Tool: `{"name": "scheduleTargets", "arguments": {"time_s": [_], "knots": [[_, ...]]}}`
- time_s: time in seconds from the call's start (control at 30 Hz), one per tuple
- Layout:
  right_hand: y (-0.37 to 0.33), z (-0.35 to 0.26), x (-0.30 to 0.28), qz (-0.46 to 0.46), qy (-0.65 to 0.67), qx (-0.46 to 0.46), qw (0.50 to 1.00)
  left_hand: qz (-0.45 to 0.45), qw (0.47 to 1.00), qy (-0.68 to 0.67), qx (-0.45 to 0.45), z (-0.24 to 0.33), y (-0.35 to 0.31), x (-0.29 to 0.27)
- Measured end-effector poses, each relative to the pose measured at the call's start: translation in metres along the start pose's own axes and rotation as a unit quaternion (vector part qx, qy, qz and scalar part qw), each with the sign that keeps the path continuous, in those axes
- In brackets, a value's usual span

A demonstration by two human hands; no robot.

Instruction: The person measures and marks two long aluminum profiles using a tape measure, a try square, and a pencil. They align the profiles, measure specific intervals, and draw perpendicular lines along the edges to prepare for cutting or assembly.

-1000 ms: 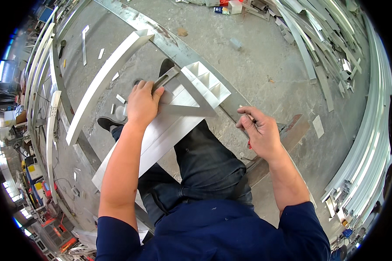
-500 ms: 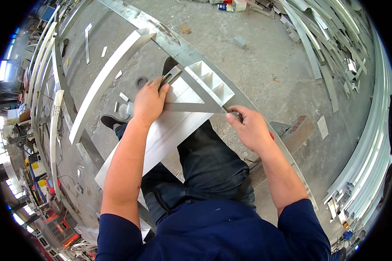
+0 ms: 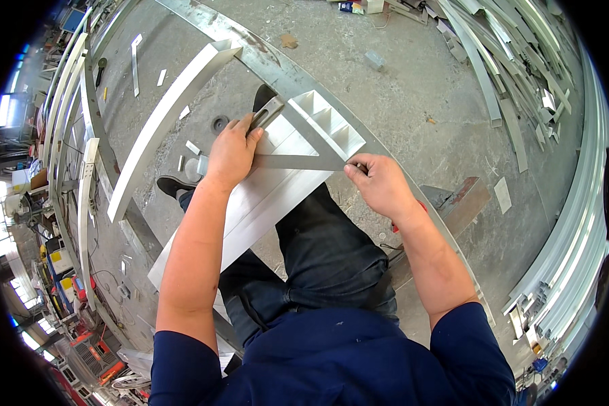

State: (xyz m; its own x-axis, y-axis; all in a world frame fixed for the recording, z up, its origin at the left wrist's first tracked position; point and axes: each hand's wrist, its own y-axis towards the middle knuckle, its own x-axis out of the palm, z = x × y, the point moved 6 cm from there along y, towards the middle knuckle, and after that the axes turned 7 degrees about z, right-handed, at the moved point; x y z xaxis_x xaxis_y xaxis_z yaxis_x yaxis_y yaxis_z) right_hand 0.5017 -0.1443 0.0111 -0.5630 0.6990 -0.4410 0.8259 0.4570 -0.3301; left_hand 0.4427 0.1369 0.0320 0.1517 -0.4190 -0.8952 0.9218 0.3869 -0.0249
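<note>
While grey concrete floor [image 3: 399, 88] spreads beneath everything, a stack of long pale bars [image 3: 561, 223] curves along its right side. A flat steel beam [image 3: 277, 68] runs diagonally from the upper left toward the lower right, and a white curved bar [image 3: 152, 122] stands apart to the left, its upper end near that beam. Across the front of the person's 2 legs [image 3: 325, 250] slants a silver hollow profile [image 3: 250, 216], its far right end showing open cells. On its upper face lies a triangular metal set square [image 3: 291, 162], with a corner beside the celled end. The left hand [image 3: 233, 152] grips the slotted stock of the square, fingers bent over it. At the opposite corner is the right hand [image 3: 382, 183], thumb and forefinger pinched together. A dark ring [image 3: 220, 124] lies on the floor just beyond the left hand. Between the right thumb and forefinger sits a small dark piece [image 3: 363, 168], too hidden to identify.
</note>
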Motion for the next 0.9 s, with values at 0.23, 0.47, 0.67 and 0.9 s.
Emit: {"name": "scheduleTargets", "arguments": {"time_s": [0.23,0.47,0.67,0.9], "knots": [[0.001,0.002,0.0,-0.005,0.008,0.007,1.0,0.014,1.0,0.009,0.014,0.001,-0.001,0.0],[0.003,0.004,0.0,-0.007,0.007,0.009,1.0,0.017,0.996,0.085,0.031,0.027,-0.005,0.008],[0.003,0.001,-0.001,-0.017,0.014,0.029,0.999,0.037,0.99,0.133,0.0,0.052,-0.013,0.025],[0.004,0.003,0.0,-0.015,0.022,0.021,0.999,0.025,0.993,0.117,-0.023,0.054,-0.011,0.026]]}}
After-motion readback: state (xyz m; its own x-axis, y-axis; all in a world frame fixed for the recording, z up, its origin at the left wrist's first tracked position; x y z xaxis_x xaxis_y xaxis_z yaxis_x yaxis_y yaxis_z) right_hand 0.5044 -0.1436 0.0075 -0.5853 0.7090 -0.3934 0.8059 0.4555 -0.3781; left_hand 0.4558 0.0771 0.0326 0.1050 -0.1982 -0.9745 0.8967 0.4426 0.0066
